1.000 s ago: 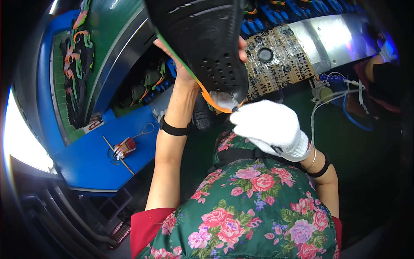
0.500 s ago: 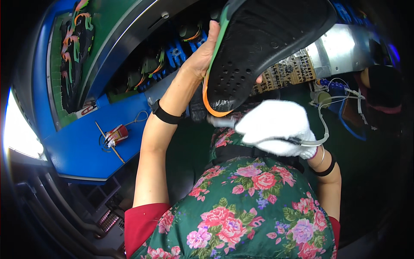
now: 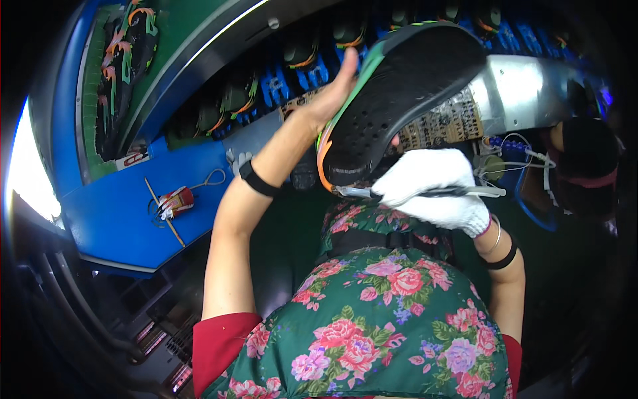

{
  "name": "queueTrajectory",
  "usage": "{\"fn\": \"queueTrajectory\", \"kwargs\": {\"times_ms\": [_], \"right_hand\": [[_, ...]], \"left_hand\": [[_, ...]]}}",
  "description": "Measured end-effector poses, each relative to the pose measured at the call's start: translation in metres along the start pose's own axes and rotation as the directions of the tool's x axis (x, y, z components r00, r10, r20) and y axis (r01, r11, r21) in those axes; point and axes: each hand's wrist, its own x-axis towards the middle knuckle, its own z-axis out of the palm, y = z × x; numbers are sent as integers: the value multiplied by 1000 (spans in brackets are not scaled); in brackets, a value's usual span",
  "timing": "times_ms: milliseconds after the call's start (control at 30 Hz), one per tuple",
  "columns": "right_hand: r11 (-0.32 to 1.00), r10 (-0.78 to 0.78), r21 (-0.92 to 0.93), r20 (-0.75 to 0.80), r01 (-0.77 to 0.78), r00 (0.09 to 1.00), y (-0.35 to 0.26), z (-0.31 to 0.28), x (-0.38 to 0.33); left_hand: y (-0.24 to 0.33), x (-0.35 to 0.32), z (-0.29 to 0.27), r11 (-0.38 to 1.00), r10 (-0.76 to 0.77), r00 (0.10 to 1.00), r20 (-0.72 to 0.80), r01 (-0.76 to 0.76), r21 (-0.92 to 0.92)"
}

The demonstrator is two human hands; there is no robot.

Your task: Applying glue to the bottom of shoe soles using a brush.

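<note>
My bare left hand (image 3: 332, 93) holds up a black shoe sole (image 3: 399, 100) with a green and orange edge, its underside turned toward me. My right hand (image 3: 432, 186), in a white glove, grips a thin tool (image 3: 458, 191) whose tip touches the sole's lower end; a thin white hose runs from it off to the right. A black band circles my left wrist.
A blue workbench (image 3: 119, 213) on the left carries a small red item with cord (image 3: 174, 201) and a stick. Behind runs a conveyor with shoes on blue holders (image 3: 292, 73). A shiny metal cover (image 3: 525, 93) and a black round container (image 3: 585, 166) are to the right.
The sole has swung right and tilted flatter, my left hand following it. The gloved right hand has moved up to the sole's lower end, where the tool tip now touches.
</note>
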Motion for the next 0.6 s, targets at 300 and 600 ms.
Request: {"fn": "queueTrajectory", "kwargs": {"times_ms": [300, 600], "right_hand": [[921, -139, -390, -388, -25, 911, -20, -18, -1], [794, -295, -597, -218, 112, 930, -24, 10, -17]], "left_hand": [[-91, -11, 13, 907, 278, 865, -418, -380, -182], [-104, -47, 15, 908, 293, 913, -283, -358, -217]]}}
